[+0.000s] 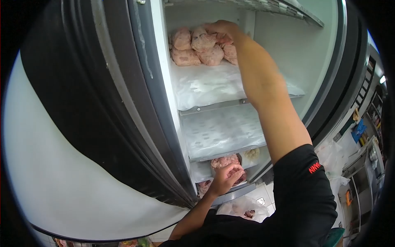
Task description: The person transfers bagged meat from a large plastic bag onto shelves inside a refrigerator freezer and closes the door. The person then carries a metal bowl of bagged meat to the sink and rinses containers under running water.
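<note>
Wrapped bags of pale pink meat [203, 43] are stacked on an upper freezer shelf. My right hand [222, 28] reaches over them, its fingers bent onto a meat bag at the top of the pile; the fingertips are partly hidden. Lower down, my left hand [225, 180] is raised with curled fingers before the bottom compartment. Just beyond it is a bundle of pink meat [225, 161]. Reddish colour shows at the fingers, but what they hold, if anything, is unclear. More meat [205, 186] sits beside the left hand.
Plastic sheeting covers the upper shelf [210, 86] and middle shelf [224, 127]. A wire rack [288, 10] hangs above. The open freezer door [82, 164] fills the left side. On the tiled floor lies a clear plastic bag [242, 208]. Metal shelving [364, 164] stands at right.
</note>
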The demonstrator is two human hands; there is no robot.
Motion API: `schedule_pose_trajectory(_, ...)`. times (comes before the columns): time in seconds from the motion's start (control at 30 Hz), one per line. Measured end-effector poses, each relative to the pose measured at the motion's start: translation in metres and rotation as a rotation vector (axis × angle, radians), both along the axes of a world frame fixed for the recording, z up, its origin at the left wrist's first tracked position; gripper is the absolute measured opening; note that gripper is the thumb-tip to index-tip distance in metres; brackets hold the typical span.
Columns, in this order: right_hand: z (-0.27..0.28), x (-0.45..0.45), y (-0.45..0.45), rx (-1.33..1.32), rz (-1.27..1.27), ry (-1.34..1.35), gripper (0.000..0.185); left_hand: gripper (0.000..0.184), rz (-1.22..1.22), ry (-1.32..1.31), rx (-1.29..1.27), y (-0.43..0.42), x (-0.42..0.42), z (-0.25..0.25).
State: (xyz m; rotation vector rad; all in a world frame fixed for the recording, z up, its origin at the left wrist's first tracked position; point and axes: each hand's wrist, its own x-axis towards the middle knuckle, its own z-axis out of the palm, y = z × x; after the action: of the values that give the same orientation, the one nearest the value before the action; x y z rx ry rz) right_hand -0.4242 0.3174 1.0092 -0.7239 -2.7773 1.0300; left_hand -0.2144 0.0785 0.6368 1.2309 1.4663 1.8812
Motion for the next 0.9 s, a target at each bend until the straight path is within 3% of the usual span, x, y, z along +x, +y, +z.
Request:
schedule_pose_trajectory(0.13, -0.032, -0.042, 0.012, -0.266, -0.009, 0.243, 0.076, 0.018, -0.192, -0.126, -0.066, 0.008, 0.001, -0.007)
schedule_pose_trajectory(0.2, -0.045, -0.075, 0.003, 0.4, -0.073, 0.462, 0.071, 0.019, -0.251, -0.149, -0.053, 0.013, 0.002, -0.005)
schedule_pose_trajectory(0.23, -0.04, -0.077, -0.005, 0.4, -0.08, 0.474, 0.071, 0.019, -0.27, -0.133, -0.049, 0.013, 0.001, -0.008)
schedule_pose_trajectory(0.3, -0.036, -0.073, -0.027, 0.785, -0.046, 0.492, 0.067, 0.018, -0.233, -0.132, 0.004, 0.009, 0.003, -0.015)
schedule_pose_trajectory(0.33, -0.034, -0.071, -0.034, 0.785, -0.043, 0.498, 0.067, 0.018, -0.212, -0.141, 0.032, 0.008, 0.002, -0.018)
schedule_pose_trajectory(0.4, -0.041, -0.069, -0.043, 1.221, 0.043, 0.278, 0.064, 0.018, -0.162, -0.131, 0.049, 0.003, 0.0, -0.024)
schedule_pose_trajectory(0.43, -0.033, -0.061, -0.04, 1.209, 0.04, 0.279, 0.064, 0.018, -0.121, -0.113, 0.072, -0.001, 0.0, -0.026)
schedule_pose_trajectory(0.47, -0.023, -0.051, -0.026, 0.88, 0.248, 0.205, 0.061, 0.017, -0.099, -0.074, -0.024, -0.011, -0.002, -0.015)
schedule_pose_trajectory(0.53, -0.031, -0.039, -0.012, 0.541, 0.426, 0.116, 0.059, 0.016, -0.108, -0.109, -0.029, -0.013, -0.004, -0.019)
schedule_pose_trajectory(0.63, -0.033, -0.012, -0.015, 0.34, 0.189, 0.306, 0.045, 0.015, -0.135, -0.065, -0.08, -0.01, -0.002, -0.013)
schedule_pose_trajectory(0.7, -0.035, 0.004, -0.022, 0.543, 0.1, 0.375, 0.047, 0.016, -0.195, -0.074, -0.107, -0.002, 0.002, -0.013)
schedule_pose_trajectory(0.73, -0.029, 0.012, -0.022, 0.525, 0.069, 0.369, 0.047, 0.016, -0.222, -0.074, -0.132, 0.002, 0.006, -0.016)
schedule_pose_trajectory(0.83, 0.012, 0.056, -0.015, 0.751, 0.446, 0.203, 0.042, 0.017, -0.329, -0.08, -0.248, 0.021, 0.025, -0.031)
schedule_pose_trajectory(0.9, -0.001, 0.128, -0.03, 0.87, 0.528, 0.255, 0.037, 0.018, -0.37, -0.058, -0.286, 0.028, 0.046, -0.045)
